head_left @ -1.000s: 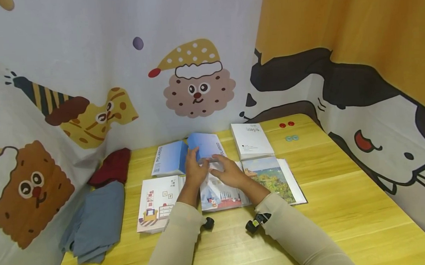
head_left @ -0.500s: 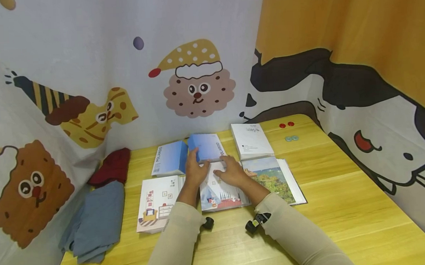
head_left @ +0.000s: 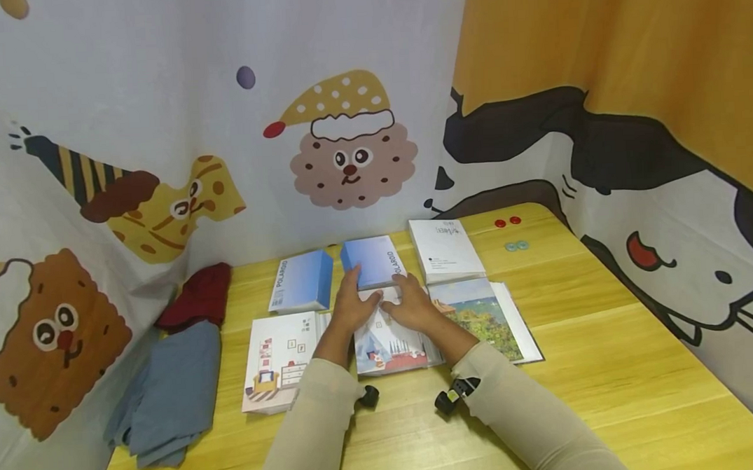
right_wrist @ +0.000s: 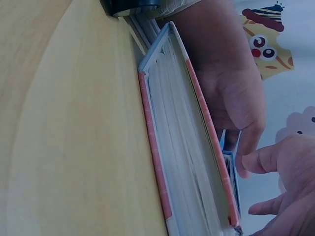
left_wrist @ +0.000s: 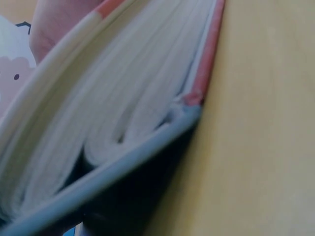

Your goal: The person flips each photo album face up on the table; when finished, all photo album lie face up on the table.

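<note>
Mid-step in arranging small photo albums on the yellow wooden counter (head_left: 609,351): setting a blue POLAROID-marked album (head_left: 373,260) flat at the head of the thick illustrated album with a red-and-blue room scene on its cover (head_left: 390,343). Left hand (head_left: 351,307) laid over the near edge of the blue album, fingers fairly straight, thumb tucked toward the illustrated cover. Right hand (head_left: 412,307) beside it, fingers spread low across the same seam, pressing rather than gripping; fingertips of both nearly meeting. In the right wrist view, the same thick album (right_wrist: 189,147) seen edge-on, red-trimmed covers around pale pages, lying flat on the counter with the left hand (right_wrist: 231,93) behind it.

Judged next: squaring the blue album against its neighbours, then lifting both hands away without dragging it; a light, even push probably called for, since the glossy cover looks likely to slide.

Writing legible: "POLAROID" in white along the spine edge of the blue album under the hands, and again on a second blue album (head_left: 303,280) just to its left. White booklet with black print (head_left: 445,249) to the right bears a short heading and a small text block, too small to read. Landscape-covered album (head_left: 481,316) and white album with furniture drawings (head_left: 281,358) show no readable words.
</note>
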### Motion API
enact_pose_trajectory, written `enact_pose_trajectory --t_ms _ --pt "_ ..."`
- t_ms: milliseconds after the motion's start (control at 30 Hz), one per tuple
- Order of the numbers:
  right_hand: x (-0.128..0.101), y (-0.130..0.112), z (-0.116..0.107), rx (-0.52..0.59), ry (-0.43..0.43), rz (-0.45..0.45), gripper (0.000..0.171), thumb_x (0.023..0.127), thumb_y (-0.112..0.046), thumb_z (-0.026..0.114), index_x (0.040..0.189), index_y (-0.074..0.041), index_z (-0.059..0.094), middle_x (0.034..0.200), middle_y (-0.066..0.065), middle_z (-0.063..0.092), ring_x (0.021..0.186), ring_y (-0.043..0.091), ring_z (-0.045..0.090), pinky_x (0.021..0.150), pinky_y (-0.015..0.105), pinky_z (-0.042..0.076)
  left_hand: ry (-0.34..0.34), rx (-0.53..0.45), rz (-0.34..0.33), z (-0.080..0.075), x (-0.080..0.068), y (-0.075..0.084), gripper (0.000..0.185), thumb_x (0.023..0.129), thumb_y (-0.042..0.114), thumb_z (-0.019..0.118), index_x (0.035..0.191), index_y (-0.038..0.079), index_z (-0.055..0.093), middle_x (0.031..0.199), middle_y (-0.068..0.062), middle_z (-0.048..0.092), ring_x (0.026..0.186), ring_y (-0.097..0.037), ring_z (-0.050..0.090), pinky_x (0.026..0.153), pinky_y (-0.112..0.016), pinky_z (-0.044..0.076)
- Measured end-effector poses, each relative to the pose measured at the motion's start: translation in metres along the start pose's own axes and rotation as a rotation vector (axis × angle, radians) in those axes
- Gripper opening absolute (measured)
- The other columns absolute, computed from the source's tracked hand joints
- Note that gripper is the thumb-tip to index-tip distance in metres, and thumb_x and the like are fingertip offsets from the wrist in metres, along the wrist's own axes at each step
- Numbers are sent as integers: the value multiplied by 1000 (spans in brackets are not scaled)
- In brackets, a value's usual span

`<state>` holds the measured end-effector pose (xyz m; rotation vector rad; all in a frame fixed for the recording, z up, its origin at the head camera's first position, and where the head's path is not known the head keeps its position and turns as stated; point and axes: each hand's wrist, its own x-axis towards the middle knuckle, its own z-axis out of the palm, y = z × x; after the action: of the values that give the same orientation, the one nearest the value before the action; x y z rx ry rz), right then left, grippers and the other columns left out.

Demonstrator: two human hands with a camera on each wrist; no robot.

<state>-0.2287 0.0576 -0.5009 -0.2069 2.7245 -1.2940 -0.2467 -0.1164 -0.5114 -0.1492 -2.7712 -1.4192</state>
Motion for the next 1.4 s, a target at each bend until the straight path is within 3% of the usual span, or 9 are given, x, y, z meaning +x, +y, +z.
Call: enact_pose_trajectory --t_ms 433,633,833,1033,1200,1400 --pt "-2 -4 -1 1 9 45 83 101 -31 71 169 0 35 178 35 17 162 56 29 133 66 29 39 -4 22 -1 2 -1 81 101 22 71 169 -3 33 175 -33 29 164 -52 28 136 -62 24" --pt "-2 -5 -1 21 15 31 82 102 -30 71 169 -1 34 179 34 15 164 55 27 133 67 27 55 6 53 -13 1 6 80 101 19 71 167 -7 32 174 -38 27 164 -55 26 135 -65 23" --pt "-3 -5 -1 40 16 29 81 102 -30 72 169 -3 35 179 32 16 163 53 29 133 66 28 53 46 -38 -52 -1 9 80 105 28 70 168 -3 32 177 -34 23 166 -52 20 137 -63 19" --pt "-3 -8 0 57 28 4 79 103 -30 72 168 -4 37 180 30 17 163 52 30 132 67 28 107 159 -146 -89 -4 -9 82 105 30 69 167 -6 31 174 -37 25 166 -54 19 137 -64 19" --pt "-7 -13 2 84 31 -79 73 103 -25 71 164 -1 41 177 32 22 165 51 27 134 66 26 59 267 -274 -101 -6 -24 91 105 40 67 172 -1 21 176 -38 14 166 -61 4 134 -76 8" --pt "-13 -29 9 106 -7 -202 68 103 -23 71 162 -1 46 176 30 29 165 49 28 134 67 26 38 261 -331 -101 -7 -29 94 105 40 68 172 -2 18 177 -39 3 165 -64 -5 132 -78 5"
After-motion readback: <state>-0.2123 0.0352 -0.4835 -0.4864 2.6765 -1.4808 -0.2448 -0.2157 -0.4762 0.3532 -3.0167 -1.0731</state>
